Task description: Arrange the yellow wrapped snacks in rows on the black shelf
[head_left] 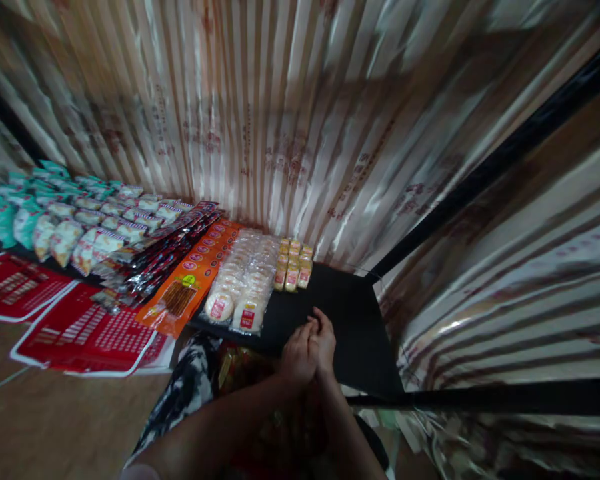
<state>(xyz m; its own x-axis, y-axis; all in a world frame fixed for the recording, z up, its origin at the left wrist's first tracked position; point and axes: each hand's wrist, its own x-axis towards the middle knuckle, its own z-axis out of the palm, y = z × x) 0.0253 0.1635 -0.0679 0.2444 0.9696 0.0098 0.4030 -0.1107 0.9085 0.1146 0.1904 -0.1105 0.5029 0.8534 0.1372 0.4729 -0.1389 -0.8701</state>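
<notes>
My left hand (299, 352) and my right hand (325, 343) are pressed together above the front part of a black shelf (353, 310). The fingers of both are closed against each other, those of the right reaching a little further forward. The palms face inward, so whatever may be between them is hidden. Nearest to the hands, on their left, lie two rows of round, white crackers in clear wrappers (247, 313). Just beyond stand small yellow packets (291, 273) in short rows.
Further left on the shelf are orange snack packs (185, 287), dark flat packets (165, 253), white snack bags (100, 247) and teal bags (27, 220). Red printed sheets (90, 337) hang at the front. Black poles (480, 167) and striped plastic sheeting (300, 133) enclose the shelf.
</notes>
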